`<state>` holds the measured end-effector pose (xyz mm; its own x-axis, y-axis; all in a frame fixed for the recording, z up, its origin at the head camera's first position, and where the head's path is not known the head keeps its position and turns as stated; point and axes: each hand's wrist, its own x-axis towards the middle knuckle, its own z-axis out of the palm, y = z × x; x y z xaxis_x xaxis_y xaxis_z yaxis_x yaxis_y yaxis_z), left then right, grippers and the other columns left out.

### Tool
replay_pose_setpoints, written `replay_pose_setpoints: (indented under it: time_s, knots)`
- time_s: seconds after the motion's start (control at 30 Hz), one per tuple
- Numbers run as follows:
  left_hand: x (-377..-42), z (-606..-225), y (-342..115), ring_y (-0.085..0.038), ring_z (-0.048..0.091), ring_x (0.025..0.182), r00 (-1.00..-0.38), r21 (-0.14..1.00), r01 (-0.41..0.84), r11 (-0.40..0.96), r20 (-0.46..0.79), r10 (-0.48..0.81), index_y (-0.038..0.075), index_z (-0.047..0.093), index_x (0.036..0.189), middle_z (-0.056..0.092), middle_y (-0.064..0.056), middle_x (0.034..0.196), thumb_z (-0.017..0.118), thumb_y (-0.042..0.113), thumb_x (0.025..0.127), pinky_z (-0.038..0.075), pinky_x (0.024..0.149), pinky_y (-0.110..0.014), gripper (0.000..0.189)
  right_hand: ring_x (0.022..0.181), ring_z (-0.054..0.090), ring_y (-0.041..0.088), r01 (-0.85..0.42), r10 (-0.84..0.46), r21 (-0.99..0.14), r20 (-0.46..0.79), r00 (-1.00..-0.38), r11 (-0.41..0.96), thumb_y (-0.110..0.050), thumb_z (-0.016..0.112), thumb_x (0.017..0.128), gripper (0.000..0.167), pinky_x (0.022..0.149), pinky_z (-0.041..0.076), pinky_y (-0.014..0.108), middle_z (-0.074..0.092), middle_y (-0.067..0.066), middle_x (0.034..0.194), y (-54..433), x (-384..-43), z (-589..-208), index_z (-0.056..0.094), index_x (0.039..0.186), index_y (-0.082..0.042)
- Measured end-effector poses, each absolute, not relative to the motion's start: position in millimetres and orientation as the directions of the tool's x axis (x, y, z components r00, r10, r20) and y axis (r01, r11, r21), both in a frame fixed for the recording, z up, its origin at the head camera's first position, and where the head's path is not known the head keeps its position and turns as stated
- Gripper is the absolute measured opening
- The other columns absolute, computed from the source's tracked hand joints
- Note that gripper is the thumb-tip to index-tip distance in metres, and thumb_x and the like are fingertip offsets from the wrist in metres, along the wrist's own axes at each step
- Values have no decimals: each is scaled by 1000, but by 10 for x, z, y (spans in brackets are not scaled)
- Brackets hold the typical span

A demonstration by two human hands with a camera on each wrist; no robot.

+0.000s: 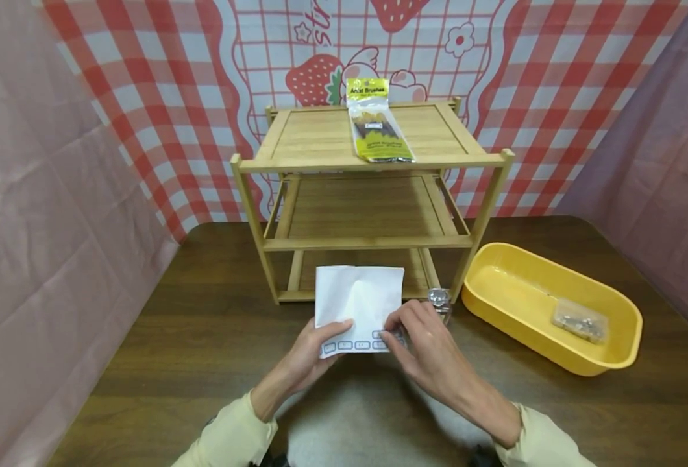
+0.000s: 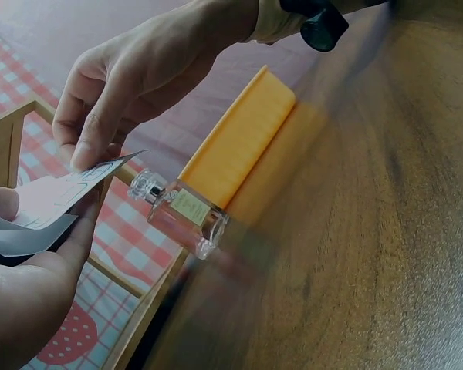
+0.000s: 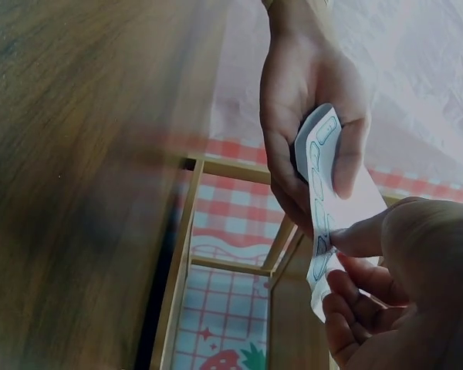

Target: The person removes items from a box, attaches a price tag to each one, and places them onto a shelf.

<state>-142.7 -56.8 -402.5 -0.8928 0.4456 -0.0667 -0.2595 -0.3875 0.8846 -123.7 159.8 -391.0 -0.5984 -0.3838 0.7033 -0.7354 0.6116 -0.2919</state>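
We have the paper (image 1: 335, 298) at lower centre; left hand (image 1: 310, 350) grips its lower left, right hand (image 1: 431, 350) apparently pinches its lower right. Likely light, crease-prone; edges are our best hold.

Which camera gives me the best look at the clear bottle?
The left wrist view: the bottle is closest there, with its cap and pale label in plain sight. The head view shows it small and partly behind the right hand. The right wrist view does not show it.
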Motion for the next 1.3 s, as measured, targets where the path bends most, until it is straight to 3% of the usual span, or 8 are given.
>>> replay_pose_setpoints:
  time_s: [0.27, 0.33, 0.5, 0.73, 0.93, 1.17, 1.3]
  knots:
    - [-1430, -4034, -563, -11, 66, 98, -892, 891, -252, -377, -63, 447, -1, 46, 128, 64, -5, 108, 52, 4, 101, 54, 91, -25, 27, 81, 48, 17, -753, -399, -290, 706, -585, 591, -5, 74, 89, 13, 72, 40, 30, 58, 0, 90, 1620, -1257, -3933, 62, 93, -8]
    - [-1434, -4037, -560, -12, 67, 98, -891, 893, -253, -374, -64, 449, -2, 45, 128, 64, -5, 108, 52, 4, 102, 55, 91, -25, 28, 81, 48, 17, -756, -401, -286, 709, -580, 588, -11, 70, 96, 10, 72, 39, 31, 57, 0, 90, 1624, -1259, -3935, 62, 93, -8]
    - [-1444, -4048, -554, -12, 67, 99, -891, 898, -260, -356, -80, 447, -5, 43, 132, 65, -7, 109, 52, 5, 102, 55, 91, -26, 33, 82, 47, 17, -754, -404, -287, 704, -585, 591, -22, 60, 106, 19, 72, 39, 31, 57, 1, 90, 1629, -1263, -3932, 61, 94, -7]
    - [-1446, -4057, -550, -12, 68, 98, -896, 902, -267, -340, -102, 433, -6, 43, 134, 66, -7, 108, 52, 5, 102, 56, 92, -26, 35, 83, 47, 17, -760, -417, -276, 702, -578, 589, -18, 62, 103, 14, 73, 39, 31, 56, 1, 90, 1627, -1265, -3928, 59, 95, -7]
    - [-1445, -4052, -547, -13, 69, 99, -896, 902, -268, -340, -103, 432, -6, 42, 135, 67, -8, 110, 53, 6, 102, 56, 92, -27, 37, 83, 48, 18, -772, -406, -271, 725, -556, 575, -31, 50, 110, 30, 72, 40, 32, 57, 1, 91, 1623, -1271, -3912, 60, 95, -7]
    - [-1438, -4041, -549, -12, 69, 97, -898, 902, -270, -337, -110, 426, -6, 43, 134, 68, -7, 108, 54, 6, 101, 56, 91, -26, 37, 84, 48, 18, -770, -392, -291, 727, -564, 567, -25, 58, 107, 21, 72, 40, 31, 57, 0, 92, 1629, -1277, -3910, 61, 96, -7]
    - [-1441, -4038, -553, -13, 69, 97, -896, 907, -274, -321, -119, 428, -7, 41, 135, 68, -7, 109, 53, 6, 101, 56, 90, -26, 39, 85, 49, 18, -758, -378, -316, 718, -584, 571, -13, 70, 98, 10, 73, 41, 31, 59, 1, 93, 1632, -1274, -3911, 62, 96, -7]
